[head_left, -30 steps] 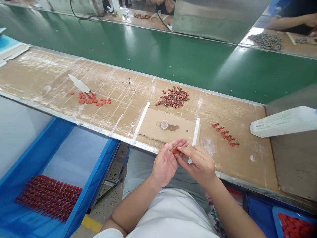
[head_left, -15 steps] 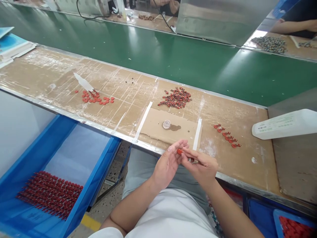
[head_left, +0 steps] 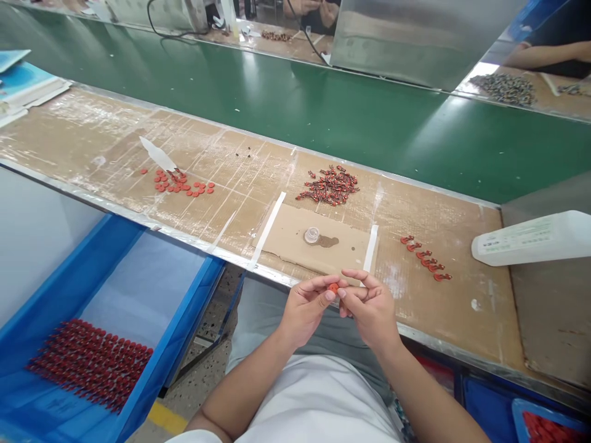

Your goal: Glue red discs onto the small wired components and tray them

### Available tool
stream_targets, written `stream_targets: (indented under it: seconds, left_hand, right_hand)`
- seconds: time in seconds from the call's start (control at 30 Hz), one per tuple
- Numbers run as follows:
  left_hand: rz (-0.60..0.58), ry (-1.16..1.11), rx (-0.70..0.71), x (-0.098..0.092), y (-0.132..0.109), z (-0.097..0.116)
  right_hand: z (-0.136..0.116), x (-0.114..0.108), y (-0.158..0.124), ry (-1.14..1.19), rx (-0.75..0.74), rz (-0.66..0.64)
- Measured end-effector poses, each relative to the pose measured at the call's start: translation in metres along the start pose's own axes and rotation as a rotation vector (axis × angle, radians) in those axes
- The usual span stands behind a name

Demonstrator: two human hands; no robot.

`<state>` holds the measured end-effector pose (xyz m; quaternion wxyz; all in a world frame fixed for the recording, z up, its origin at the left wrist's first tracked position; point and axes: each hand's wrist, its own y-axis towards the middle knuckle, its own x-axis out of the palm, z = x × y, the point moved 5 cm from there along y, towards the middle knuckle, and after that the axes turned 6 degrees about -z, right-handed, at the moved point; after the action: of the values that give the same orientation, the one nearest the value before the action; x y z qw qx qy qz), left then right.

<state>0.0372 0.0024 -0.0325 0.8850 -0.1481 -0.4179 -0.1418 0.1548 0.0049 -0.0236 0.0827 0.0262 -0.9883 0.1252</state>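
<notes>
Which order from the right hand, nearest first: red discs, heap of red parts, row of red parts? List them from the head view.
From the right hand:
1. Row of red parts: to its right.
2. Heap of red parts: ahead.
3. Red discs: far left.

Site: factory assembly line | evidence: green conveyor belt (head_left: 295,117), small red parts (head_left: 330,186)

Glossy red plastic part (head_left: 333,288), shiny green belt (head_left: 295,126), bench top (head_left: 87,138) covered in scuffed matt cardboard, front edge trimmed with smooth metal strip (head_left: 138,211), smooth white plastic bottle (head_left: 530,240), blue plastic tray (head_left: 184,280)
</notes>
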Motion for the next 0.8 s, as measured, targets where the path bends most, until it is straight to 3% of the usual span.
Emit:
stream_targets:
  seconds: [0.13, 0.23, 0.3, 0.5, 0.67, 0.8]
  left_hand:
    - [0.071, -0.073, 0.050, -0.012, 0.001, 0.004]
    - [0.159, -0.088, 0.109, -0.025, 0.002, 0.012]
    - [0.209, -0.094, 0.127, -0.033, 0.003, 0.017]
    - [0.246, -0.114, 0.142, -0.044, 0.002, 0.023]
    - [0.240, -0.126, 0.147, -0.050, -0.001, 0.024]
    - [0.237, -0.138, 0.161, -0.056, -0.002, 0.026]
  right_hand:
    - [-0.009, 0.002, 0.004, -0.161, -0.027, -0.062]
    - [-0.023, -0.017, 0.023, -0.441, -0.169, 0.084]
    - [-0.034, -0.031, 0.045, -0.640, -0.283, 0.207]
    - [-0.051, -0.051, 0.139, -1.091, -0.360, 0.259]
    - [-0.057, -0.042, 0.189, -1.222, -0.441, 0.243]
    - [-0.050, -0.040, 0.200, -1.258, -0.442, 0.204]
